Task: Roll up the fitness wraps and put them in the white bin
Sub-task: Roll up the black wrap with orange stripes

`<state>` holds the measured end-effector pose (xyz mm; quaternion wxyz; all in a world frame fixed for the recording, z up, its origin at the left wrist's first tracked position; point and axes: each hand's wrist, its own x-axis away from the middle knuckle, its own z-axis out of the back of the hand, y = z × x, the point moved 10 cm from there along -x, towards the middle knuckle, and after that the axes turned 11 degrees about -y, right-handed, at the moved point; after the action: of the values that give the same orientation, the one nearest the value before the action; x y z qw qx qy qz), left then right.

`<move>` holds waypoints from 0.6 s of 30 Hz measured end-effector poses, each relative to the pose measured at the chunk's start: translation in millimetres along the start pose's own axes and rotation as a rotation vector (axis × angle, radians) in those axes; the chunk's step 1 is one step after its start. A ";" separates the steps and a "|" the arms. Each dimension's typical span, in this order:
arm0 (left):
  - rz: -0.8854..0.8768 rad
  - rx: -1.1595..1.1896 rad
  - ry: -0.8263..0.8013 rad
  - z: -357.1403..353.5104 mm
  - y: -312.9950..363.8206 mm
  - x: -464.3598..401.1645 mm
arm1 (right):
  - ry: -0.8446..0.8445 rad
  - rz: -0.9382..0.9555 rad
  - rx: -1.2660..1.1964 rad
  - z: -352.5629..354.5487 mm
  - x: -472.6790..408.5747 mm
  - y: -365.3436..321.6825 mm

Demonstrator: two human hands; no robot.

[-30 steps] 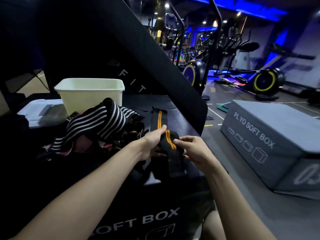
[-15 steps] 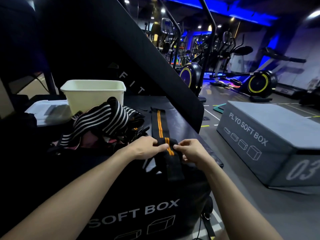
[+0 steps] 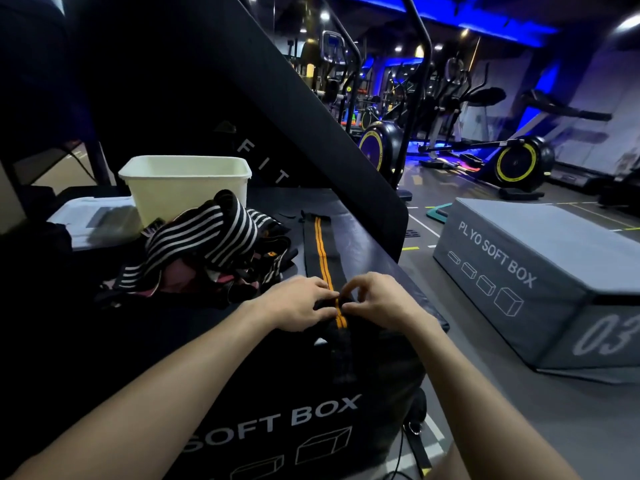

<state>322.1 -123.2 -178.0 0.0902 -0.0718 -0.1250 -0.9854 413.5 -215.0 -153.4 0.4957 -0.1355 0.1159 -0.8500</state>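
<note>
Both bare hands meet at the centre of the frame over a long black fabric fitness wrap with two orange stripes [image 3: 323,254], which lies flat along the top of a black padded box lettered "SOFT BOX" [image 3: 242,403] and runs away from the person toward the upper middle. The left hand [image 3: 298,303] has its fingers curled onto the wrap's near end, pinching the fabric at the stripes; the right hand [image 3: 379,301] mirrors it just beside, its fingertips bent down and nipping the same end, the two hands almost touching. The wrap's nearest portion hangs over the box's front edge below the hands. Left of the wrap, in the middle left of the frame, a loose heap of black-and-white striped wraps [image 3: 204,240] sits on the same box top, with pink and dark pieces tangled beneath it. Behind that heap, in the upper left, stands the white rectangular plastic bin [image 3: 187,188], well apart from the hands. At the right of the frame a grey padded box marked "PLYO SOFT BOX" [image 3: 540,271] rests on the gym floor, with exercise bikes [image 3: 516,164] under blue lighting behind it.
</note>
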 end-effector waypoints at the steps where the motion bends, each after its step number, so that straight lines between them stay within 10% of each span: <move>1: -0.036 0.056 0.021 3.9 0.8 1.1 | -0.025 0.037 0.022 -0.4 -3.2 -8.1; 12: -0.045 0.244 0.856 117.7 -91.7 150.0 | 0.387 0.456 -0.212 64.6 -61.5 -160.3; 18: 0.412 0.244 0.976 118.4 -210.9 228.5 | 0.316 0.525 0.055 50.2 -86.1 -249.4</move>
<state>72.5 71.9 -76.3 0.3367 0.3819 -0.1653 -0.8447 269.0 -22.7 -33.7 0.6779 0.0465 0.1995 -0.7060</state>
